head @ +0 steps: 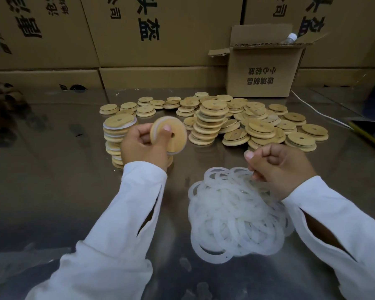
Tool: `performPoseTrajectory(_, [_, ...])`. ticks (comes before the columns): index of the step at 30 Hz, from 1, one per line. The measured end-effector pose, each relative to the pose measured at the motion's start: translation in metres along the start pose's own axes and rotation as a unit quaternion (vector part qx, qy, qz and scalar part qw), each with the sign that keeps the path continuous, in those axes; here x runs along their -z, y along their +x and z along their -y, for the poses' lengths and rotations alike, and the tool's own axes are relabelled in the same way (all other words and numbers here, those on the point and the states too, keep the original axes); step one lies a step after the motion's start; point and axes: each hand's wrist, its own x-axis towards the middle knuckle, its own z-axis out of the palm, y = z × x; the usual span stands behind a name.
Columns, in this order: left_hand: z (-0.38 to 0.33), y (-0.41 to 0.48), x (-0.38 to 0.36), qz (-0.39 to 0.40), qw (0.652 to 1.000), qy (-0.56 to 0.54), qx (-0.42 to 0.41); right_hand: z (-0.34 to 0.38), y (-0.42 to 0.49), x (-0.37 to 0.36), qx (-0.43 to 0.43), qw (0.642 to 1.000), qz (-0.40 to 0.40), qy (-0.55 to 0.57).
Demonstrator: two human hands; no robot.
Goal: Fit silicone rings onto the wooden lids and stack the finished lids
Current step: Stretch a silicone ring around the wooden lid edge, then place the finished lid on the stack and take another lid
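- Nearest to us, our white sleeves (121, 213) are reaching out over the shiny metal table (52, 180).
- A loose heap of translucent silicone rings (236, 217) is lying on the table between our forearms, closer to the right one.
- Our right hand (284, 165) is hovering at the far edge of that heap, its fingers curling down onto the topmost rings and its thumb sticking out to the left. We are not able to tell whether it is pinching a ring or only touching them.
- Our left hand (143, 144) is gripping one wooden lid (179, 139) on edge above the table, the thumb pressing on its face beside the centre hole and the fingers curling behind. A pale ring is showing around its rim.
- Just behind that hand and partly hidden by it, a stack of finished lids (115, 135) is standing on the table, with white ring edges peeking out between the wooden discs.
- Further back and to the right, bare lids (258, 126) are lying in a wide spread of low piles and single discs.
- A white cable (312, 109) is running across the table on the right, past those piles.
- Behind the lids, an open cardboard box (262, 72) is sitting with its flaps up, and a white-capped bottle (290, 37) is poking out of it.
- At the very back, large printed cartons (171, 29) are forming a wall.
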Motion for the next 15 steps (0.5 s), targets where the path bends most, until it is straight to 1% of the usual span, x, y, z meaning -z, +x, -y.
performPoseTrajectory(3, [0.006,0.010,0.006,-0.062,0.996,0.023,0.060,-0.002,0.000,0.000,0.008,0.999,-0.005,-0.036])
performPoseTrajectory(7, [0.012,0.015,0.009,-0.080,0.985,0.035,0.149,-0.003,0.001,0.000,-0.015,0.999,0.001,-0.048])
performPoseTrajectory(10, [0.015,0.017,0.010,-0.083,0.982,0.042,0.167,-0.005,0.001,-0.001,-0.014,0.998,0.004,-0.066])
performPoseTrajectory(15, [0.022,0.021,0.010,-0.087,0.980,0.045,0.176,-0.009,0.004,-0.003,-0.021,0.998,-0.005,-0.060])
